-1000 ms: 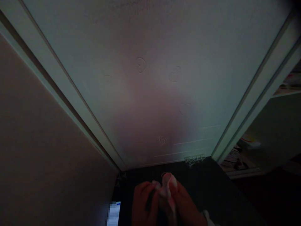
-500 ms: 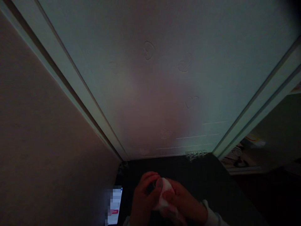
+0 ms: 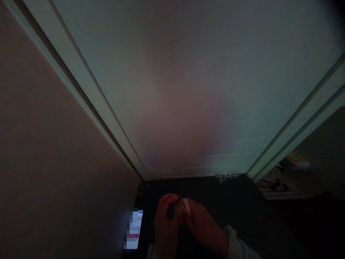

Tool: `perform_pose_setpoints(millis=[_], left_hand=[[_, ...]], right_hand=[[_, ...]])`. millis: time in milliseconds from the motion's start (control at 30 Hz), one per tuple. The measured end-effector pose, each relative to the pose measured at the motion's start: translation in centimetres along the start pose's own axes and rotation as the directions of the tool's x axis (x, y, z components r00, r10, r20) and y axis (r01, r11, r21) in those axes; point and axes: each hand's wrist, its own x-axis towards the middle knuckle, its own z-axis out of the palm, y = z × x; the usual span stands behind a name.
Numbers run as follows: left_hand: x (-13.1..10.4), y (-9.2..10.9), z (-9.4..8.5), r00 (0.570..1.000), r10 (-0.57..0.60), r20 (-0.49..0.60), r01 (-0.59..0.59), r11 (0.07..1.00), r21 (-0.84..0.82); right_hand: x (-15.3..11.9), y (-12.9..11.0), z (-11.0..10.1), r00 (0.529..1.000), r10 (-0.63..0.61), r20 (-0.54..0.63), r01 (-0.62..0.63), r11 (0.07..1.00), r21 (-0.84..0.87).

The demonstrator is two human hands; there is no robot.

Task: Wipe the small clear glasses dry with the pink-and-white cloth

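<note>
Over the dark surface [image 3: 215,205], low in the head view, my two hands meet. My left hand [image 3: 165,221] curls around a thin-rimmed clear round piece that looks like part of a pair of eyeglasses [image 3: 180,203]. My right hand [image 3: 201,217] is closed on a white and pink cloth [image 3: 186,208], pressed against the clear piece. Most of the cloth is hidden inside the fingers. Dim light leaves the rest of the held piece hard to make out.
A lit phone [image 3: 134,232] lies left of my hands, against the wall [image 3: 67,172]. Ahead stands a pale panel [image 3: 175,118] with heart patterns. A shiny chain-like strip [image 3: 227,175] lies along its foot. Shelf items [image 3: 277,178] sit to the right.
The cloth, which hung down below my hands, is now bunched within my right fingers. My right hand has moved slightly left and up. The view has shifted a little.
</note>
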Motion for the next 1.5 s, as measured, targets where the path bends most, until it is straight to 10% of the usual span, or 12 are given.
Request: perform_pose_setpoints(millis=[433, 733, 1133, 1500], left_hand=[[-1.3, -1.0, -0.1, 0.932, 0.334, 0.143, -0.348, 0.933, 0.091], [-1.5, -0.9, -0.3, 0.873, 0.387, 0.297, -0.432, 0.895, 0.106], [-1.5, -0.9, -0.5, 0.874, 0.331, 0.355, -0.375, 0.925, 0.061], [-1.5, -1.3, -0.3, 0.831, 0.447, 0.332, -0.479, 0.878, 0.019]], right_hand=[[-0.2, 2.3, 1.1, 0.999, -0.023, 0.041, 0.001, 0.883, 0.469], [0.1, 1.4, -1.0, 0.950, -0.093, 0.299, -0.105, 0.804, 0.585], [-1.1, 3.9, 0.9, 0.876, 0.024, 0.482, -0.470, 0.274, 0.839], [-0.6, 2.9, -1.7, 0.950, 0.054, 0.308, -0.252, 0.716, 0.651]])
